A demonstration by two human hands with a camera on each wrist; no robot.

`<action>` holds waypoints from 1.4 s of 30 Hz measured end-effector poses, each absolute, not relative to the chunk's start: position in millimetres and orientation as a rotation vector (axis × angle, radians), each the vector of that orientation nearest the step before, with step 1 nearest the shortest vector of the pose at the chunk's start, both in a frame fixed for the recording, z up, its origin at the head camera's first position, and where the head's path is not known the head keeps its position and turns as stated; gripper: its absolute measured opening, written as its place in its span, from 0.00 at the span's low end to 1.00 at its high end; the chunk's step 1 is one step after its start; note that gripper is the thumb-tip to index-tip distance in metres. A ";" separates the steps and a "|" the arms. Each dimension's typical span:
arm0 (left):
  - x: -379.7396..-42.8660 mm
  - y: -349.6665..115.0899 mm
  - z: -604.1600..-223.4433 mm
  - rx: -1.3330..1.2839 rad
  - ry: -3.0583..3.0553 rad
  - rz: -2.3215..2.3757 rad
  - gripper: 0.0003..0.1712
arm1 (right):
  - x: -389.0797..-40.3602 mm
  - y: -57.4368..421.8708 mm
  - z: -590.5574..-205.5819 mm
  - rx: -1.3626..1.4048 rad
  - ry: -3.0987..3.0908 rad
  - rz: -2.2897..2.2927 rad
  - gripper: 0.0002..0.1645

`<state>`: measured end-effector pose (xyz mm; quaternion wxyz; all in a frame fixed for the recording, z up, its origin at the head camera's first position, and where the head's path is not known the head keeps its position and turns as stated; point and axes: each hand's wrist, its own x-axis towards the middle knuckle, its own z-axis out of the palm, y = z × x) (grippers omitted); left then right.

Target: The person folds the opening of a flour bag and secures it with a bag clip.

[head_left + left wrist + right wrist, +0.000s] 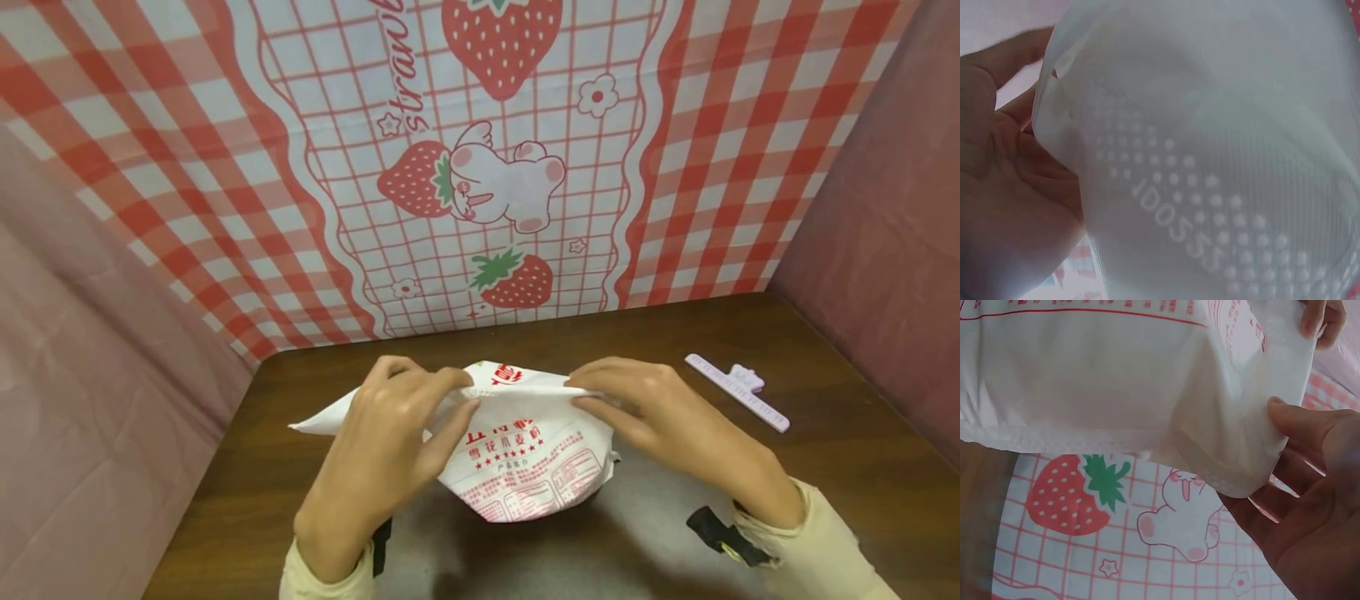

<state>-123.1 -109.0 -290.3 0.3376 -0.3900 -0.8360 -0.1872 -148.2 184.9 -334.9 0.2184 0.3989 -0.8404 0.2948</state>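
A white flour bag (pixel 525 467) with red printing is held up in front of me, its top edge folded over. My left hand (pixel 390 425) pinches the left end of the fold between thumb and fingers; a pointed corner sticks out beyond that hand. At the right end, my right hand (pixel 660 408) pinches the same fold. Raised dots and lettering mark the bag (pixel 1222 125) in the left wrist view, beside the left hand (pixel 1010 169). In the right wrist view, the right hand (pixel 1316 481) grips a corner of the bag (pixel 1085 375).
A pale purple sealing clip (pixel 738 390) lies on the brown wooden table (pixel 247 475) to the right. Behind the table hangs a red-checked strawberry cloth (pixel 487 183). Pink curtains (pixel 862 217) close off both sides.
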 end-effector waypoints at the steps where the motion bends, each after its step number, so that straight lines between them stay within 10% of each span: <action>1: -123.5 -110.1 -290.6 -1.013 -2.201 -0.480 0.09 | -149.0 185.4 -335.3 1.105 -2.321 0.829 0.17; 42: -129.8 -115.3 -289.5 -1.031 -2.288 -0.410 0.03 | -157.2 106.8 -311.0 1.370 -1.887 0.822 0.15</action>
